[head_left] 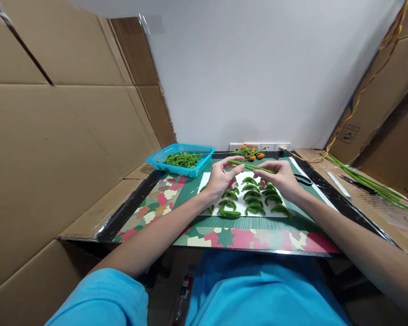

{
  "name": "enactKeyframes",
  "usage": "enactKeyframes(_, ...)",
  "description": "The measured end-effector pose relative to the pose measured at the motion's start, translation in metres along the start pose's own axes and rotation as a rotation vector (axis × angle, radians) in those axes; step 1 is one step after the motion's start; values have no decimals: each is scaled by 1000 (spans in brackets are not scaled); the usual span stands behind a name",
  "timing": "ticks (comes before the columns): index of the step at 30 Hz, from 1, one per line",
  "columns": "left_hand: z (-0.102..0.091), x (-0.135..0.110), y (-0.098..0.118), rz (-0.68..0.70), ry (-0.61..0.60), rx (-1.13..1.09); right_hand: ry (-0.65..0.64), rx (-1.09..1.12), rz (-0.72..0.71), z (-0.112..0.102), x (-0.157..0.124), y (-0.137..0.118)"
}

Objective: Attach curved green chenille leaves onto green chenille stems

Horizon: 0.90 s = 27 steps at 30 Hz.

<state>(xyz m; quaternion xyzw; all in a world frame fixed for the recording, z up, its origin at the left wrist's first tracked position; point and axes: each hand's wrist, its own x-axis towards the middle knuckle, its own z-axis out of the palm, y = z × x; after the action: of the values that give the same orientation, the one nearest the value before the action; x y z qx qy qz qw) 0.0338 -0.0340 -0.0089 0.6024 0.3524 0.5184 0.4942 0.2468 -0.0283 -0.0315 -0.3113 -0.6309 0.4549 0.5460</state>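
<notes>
Fingers of the left hand (pixel 221 179) and the right hand (pixel 282 179) pinch one green fuzzy stick (pixel 255 166). The stick is held in the air, just above the far edge of the white sheet (pixel 240 207). The hands are small in the view, so I cannot be sure how tight the pinch is.

Green curls (pixel 253 197) lie in rows on the white sheet, right under both hands. I think a low wrist could brush them and push the rows out of line. If the pinch is loose, the stick could slip, drop on the curls and knock them about. A hard squeeze might put a kink in the stick at a bad spot.

Black scissors (pixel 304 179) lie just right of the white sheet, close to the right hand. A quick swing that way could bump them. The blue basket (pixel 163 158) stands to the far left of the white sheet on the bench (pixel 156 203), well away from the elbows.
</notes>
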Motion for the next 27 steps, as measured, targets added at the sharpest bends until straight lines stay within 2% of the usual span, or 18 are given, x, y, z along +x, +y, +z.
enactKeyframes(8,-1,0,-1,23,-89,63,-28,-83,-3,0,-1,-5)
enactKeyframes(17,-7,4,8,100,-110,158,-33,-115,-19,0,0,-8)
enactKeyframes(21,-5,3,8,55,-178,99,-35,-122,-38,1,0,-9)
enactKeyframes(27,-6,5,2,-24,-219,-7,-31,-166,-56,-2,1,-10)
